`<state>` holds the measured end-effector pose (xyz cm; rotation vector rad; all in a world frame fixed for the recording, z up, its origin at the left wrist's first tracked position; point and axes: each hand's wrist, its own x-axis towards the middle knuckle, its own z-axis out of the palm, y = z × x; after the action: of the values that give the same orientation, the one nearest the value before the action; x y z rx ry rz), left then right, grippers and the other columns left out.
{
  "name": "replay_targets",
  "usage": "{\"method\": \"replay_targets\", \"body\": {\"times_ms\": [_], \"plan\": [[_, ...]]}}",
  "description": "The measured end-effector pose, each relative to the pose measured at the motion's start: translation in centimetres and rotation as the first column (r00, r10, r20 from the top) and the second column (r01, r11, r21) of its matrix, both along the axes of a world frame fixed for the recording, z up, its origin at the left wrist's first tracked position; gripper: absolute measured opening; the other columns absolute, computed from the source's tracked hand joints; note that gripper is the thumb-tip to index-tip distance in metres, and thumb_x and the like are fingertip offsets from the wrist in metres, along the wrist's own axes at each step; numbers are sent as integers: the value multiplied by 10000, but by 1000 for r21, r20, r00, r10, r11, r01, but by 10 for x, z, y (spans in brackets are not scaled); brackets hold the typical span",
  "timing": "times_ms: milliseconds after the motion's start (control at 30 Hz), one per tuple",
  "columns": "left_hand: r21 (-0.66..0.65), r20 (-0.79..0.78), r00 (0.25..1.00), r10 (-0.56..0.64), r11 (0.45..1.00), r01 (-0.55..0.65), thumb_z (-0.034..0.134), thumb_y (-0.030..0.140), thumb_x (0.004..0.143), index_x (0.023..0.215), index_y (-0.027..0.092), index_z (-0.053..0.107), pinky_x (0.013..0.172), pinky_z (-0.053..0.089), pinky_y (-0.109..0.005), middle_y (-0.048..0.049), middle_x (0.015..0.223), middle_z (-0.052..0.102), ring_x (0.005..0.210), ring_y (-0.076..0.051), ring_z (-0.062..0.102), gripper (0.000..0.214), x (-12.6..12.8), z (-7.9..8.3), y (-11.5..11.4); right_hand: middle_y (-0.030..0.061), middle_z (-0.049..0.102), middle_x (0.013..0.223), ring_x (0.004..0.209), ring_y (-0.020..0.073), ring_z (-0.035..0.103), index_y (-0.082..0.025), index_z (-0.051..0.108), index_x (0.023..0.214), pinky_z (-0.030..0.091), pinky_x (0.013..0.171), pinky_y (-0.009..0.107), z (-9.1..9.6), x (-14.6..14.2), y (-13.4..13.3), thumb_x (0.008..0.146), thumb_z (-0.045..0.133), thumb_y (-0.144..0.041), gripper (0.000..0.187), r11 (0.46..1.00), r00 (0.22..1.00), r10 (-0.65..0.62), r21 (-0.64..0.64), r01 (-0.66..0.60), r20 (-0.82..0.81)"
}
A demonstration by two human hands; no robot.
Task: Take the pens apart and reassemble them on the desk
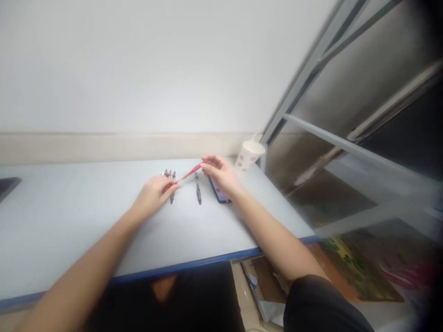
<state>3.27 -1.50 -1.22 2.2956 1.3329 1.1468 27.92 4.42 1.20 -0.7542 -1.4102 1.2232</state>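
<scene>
A slim pinkish-red pen (pixel 192 171) is held tilted, pinched near its upper end by the right hand (pixel 221 176), with its pale tip directed down toward the left hand (pixel 154 196). A slim dark-grey pen (pixel 198 189) is laid just beside it, and another dark-grey pen (pixel 172 189) is laid against the left hand's fingers (pixel 168 185).

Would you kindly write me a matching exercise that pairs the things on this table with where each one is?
Things:
1. Red pen
2. Phone
3. Paper cup
4. Dark pen

Places:
A. Held by the left hand and right hand
B. At the far corner of the table
C. Lying between the two hands
D. Lying partly under the right hand

Pairs: 1-A, 2-D, 3-B, 4-C
</scene>
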Motion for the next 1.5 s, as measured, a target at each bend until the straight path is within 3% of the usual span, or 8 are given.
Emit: {"method": "replay_targets", "body": {"times_ms": [200,700,767,967,1167,1233,1333,1500], "plan": [[-19,-18,998,54,998,-54,580,453,1002,955,246,755,839,510,-409,-59,848,746,806,-263,664,276,-1,-4,1,4,633,876,732,145,578,-222,638,1014,500,684,304,-1,-2,-1,778,784,-448,358,969,972,-234,89,230,32],[-93,-15,999,46,995,-47,486,446,1029,971,208,707,869,516,-383,-89,977,746,915,-259,691,330,0,-6,4,8,636,842,715,142,564,-206,658,974,481,652,288,-8,0,10,743,795,-489,389,957,957,-290,39,289,24],[-90,-23,999,44,995,-46,474,449,1033,948,214,695,864,507,-380,-75,925,736,880,-254,686,334,0,-5,3,0,632,812,700,140,563,-204,670,966,475,655,289,-10,0,11,738,811,-482,387,968,968,-249,31,248,42],[-233,16,999,-43,971,46,396,457,1061,783,224,608,734,476,-326,-8,673,660,642,-195,625,420,-2,3,-2,-17,631,741,638,124,541,-184,676,903,458,673,295,-19,0,11,732,865,-506,411,991,966,133,-39,-127,224],[-203,15,999,-43,978,45,508,491,1018,941,202,725,708,463,-314,-6,662,671,631,-196,615,369,-6,3,0,-7,518,536,542,122,455,-202,498,584,395,634,297,-13,2,3,961,497,-729,648,996,834,58,23,-84,549],[-185,14,1000,-28,982,30,521,494,1013,949,199,735,710,461,-312,-6,660,672,636,-195,613,370,-6,3,1,9,604,609,578,136,505,-189,583,688,403,639,290,-7,4,2,964,514,-712,595,991,805,85,36,-131,587],[-201,36,999,-31,979,37,514,492,1019,923,195,729,707,463,-305,2,634,662,608,-182,597,379,-7,2,1,21,714,808,695,157,593,-193,674,943,442,684,280,-1,9,1,838,743,-629,454,966,812,151,91,-242,563],[-206,100,994,-32,977,52,539,508,1005,938,188,741,669,473,-295,3,619,660,569,-171,595,384,-6,2,0,25,630,590,609,167,586,-179,668,742,459,704,312,3,12,1,983,499,-690,590,989,753,83,40,-144,653]]}}
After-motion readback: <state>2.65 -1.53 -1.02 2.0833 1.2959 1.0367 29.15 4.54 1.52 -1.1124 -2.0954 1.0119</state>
